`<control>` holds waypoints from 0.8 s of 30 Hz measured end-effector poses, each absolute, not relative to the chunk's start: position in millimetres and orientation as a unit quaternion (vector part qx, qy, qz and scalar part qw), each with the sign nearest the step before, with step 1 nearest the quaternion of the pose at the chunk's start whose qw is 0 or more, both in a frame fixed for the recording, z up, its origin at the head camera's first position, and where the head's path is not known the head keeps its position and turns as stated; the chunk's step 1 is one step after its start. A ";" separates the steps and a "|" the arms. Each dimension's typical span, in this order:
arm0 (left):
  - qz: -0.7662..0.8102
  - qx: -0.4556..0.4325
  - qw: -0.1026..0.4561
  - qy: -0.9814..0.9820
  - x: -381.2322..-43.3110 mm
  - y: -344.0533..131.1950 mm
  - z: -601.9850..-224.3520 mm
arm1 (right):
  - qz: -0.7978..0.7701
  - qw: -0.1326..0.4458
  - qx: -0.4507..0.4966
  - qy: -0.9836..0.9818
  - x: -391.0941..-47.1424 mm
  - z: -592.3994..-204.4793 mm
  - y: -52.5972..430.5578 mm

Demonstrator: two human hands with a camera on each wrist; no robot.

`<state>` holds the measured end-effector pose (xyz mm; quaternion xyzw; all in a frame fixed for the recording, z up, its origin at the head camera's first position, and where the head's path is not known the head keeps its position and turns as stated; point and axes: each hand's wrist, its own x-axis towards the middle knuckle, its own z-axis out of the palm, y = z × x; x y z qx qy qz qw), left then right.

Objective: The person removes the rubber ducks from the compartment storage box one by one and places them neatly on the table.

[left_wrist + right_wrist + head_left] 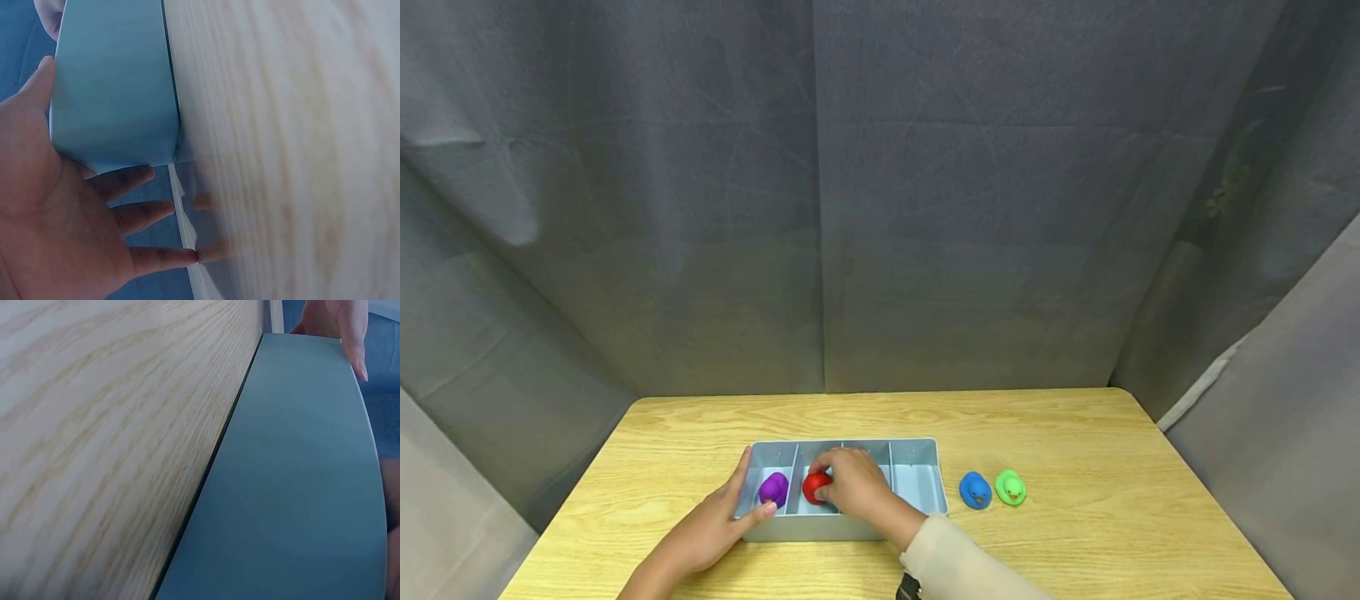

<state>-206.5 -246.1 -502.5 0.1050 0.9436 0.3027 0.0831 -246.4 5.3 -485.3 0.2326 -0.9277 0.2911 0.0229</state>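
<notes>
On the table stands a grey-blue divided tray, its compartments side by side. My left hand is at the tray's left end, fingers straight along the end wall and thumb over the front rim. In the left wrist view the palm of this left hand faces the tray's corner, fingers spread. A purple toy duck sits in the leftmost compartment, close to that thumb. With thumb and fingers my right hand pinches a red toy duck inside the second compartment from the left; the hand partly hides it.
To the right of the tray, a blue toy duck and a green toy duck stand side by side on the wooden table. Grey curtains hang behind the table and along its sides.
</notes>
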 end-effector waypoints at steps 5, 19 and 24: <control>0.303 0.106 0.081 0.944 -206.8 -245.0 -502.5 | 0.291 0.024 0.236 -0.927 -246.9 -485.2 6.6; 0.306 0.094 0.097 0.942 -207.5 -245.1 -501.1 | 0.373 -0.031 0.230 -0.898 -247.8 -477.8 12.0; 0.302 0.098 0.090 0.944 -207.5 -245.3 -501.7 | 0.382 -0.037 0.231 -0.894 -247.0 -474.8 14.7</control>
